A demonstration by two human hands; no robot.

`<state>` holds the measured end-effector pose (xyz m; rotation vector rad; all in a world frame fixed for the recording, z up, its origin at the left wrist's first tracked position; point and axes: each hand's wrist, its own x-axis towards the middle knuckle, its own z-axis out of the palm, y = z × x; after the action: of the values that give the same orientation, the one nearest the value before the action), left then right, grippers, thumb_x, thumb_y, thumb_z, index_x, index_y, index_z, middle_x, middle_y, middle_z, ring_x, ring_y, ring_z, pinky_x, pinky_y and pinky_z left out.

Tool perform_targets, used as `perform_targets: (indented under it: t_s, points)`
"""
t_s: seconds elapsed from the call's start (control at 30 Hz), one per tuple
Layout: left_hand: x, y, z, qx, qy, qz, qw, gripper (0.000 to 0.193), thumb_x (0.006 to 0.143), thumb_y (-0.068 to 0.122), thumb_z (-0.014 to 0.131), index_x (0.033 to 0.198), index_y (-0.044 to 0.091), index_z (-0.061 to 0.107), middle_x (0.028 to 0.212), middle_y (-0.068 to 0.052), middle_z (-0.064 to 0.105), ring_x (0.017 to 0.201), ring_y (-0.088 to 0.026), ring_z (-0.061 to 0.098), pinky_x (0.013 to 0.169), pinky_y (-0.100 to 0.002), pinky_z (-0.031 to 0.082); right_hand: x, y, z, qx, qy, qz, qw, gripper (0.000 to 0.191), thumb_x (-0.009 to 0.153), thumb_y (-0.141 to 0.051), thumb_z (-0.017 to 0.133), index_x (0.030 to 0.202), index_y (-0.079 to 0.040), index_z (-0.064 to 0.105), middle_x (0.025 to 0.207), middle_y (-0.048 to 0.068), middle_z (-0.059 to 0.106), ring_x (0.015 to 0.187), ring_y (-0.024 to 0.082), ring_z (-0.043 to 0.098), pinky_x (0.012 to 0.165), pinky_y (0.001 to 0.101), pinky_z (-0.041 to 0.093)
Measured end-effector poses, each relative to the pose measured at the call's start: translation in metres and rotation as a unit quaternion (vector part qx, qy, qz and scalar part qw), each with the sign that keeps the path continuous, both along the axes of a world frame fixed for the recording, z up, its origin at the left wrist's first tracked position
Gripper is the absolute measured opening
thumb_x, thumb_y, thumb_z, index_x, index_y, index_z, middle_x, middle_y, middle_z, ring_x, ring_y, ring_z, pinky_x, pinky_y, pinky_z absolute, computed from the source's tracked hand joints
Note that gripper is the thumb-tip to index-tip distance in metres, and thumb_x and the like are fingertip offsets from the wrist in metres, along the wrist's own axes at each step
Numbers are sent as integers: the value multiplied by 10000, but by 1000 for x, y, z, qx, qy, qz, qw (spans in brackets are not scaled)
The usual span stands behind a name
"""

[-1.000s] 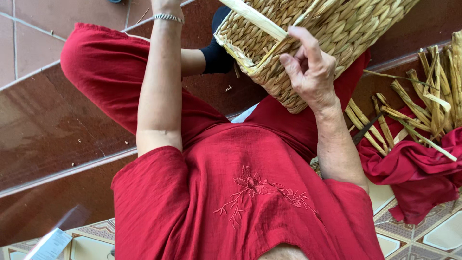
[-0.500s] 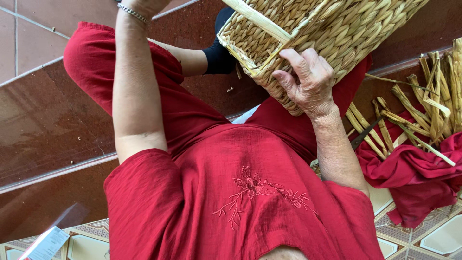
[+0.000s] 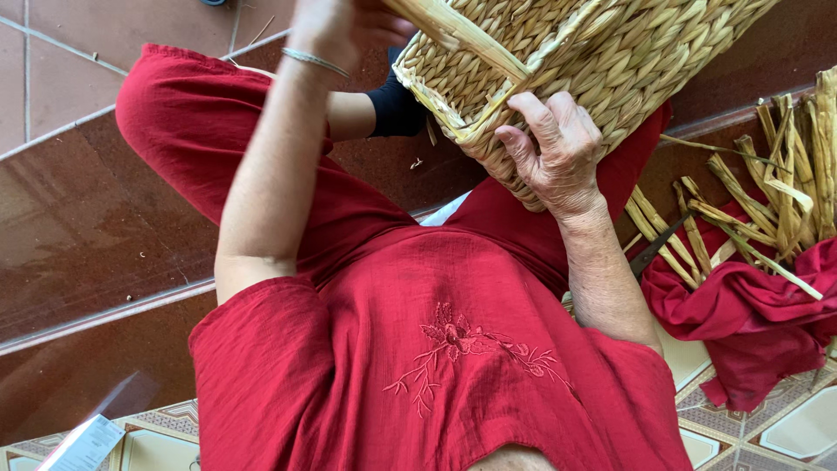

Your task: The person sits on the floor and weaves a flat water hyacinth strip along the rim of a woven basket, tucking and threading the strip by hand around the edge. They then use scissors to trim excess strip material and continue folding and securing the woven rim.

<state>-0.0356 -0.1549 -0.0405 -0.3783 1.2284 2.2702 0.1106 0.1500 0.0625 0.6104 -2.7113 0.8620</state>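
Evidently the woven basket (image 3: 602, 61) is propped on the person's lap, far and right of centre, tilted so that its rim faces the left hand. The right hand (image 3: 558, 153) steadies it from below. Its fingers (image 3: 532, 118) are curled tight against the braided wall just under the rim, thumb spread to the side, which probably keeps the basket from rolling off the red-clad knee.

The left hand (image 3: 344, 26), wearing a thin metal bracelet (image 3: 314, 61), is raised at the far edge. It is blurred and partly cut off by the frame, so I cannot tell whether its fingers are closed on anything. A flat pale strand (image 3: 458, 35) runs across the basket's mouth from close to that hand, but contact between them is not clear.

A bundle of dried stalks (image 3: 785, 183) lies on a crumpled red cloth (image 3: 750, 331) at the right, within easy reach of the right arm. A dark narrow object (image 3: 656, 247) pokes out among the stalks; it could be a blade, though it is too small to make out.

Most of the basket runs out of view at the top. A slip of paper (image 3: 83, 445) lies on the tiled floor (image 3: 70, 78) at the near left.
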Motion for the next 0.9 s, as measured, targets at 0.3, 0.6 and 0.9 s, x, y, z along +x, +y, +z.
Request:
perform_targets:
  t_s: [0.3,0.6,0.9]
  points:
    - [49,73,50,59,53,-166,983,348,909,74,816,1192,-46,653,1002,-132,753,819,-183,757,734,-312,666,0,-2,2,-6,-11,-6,1000,323,1108,-350,722,1325,-122,652,893,71,531,790,253,573,716,402,490]
    - [48,83,33,87,52,-178,979,345,861,61,854,1163,-2,699,960,-99,781,762,-141,745,695,-271,640,-1,-3,4,-28,-14,-9,999,281,1108,-323,713,1283,-109,665,889,76,535,797,260,587,723,405,498]
    - [42,93,29,58,8,-215,975,358,845,52,839,1151,-61,692,904,-101,764,667,-119,731,608,-243,630,-1,-4,7,-57,-33,-13,998,253,1115,-303,730,1242,-96,662,922,85,552,831,272,594,750,408,499]
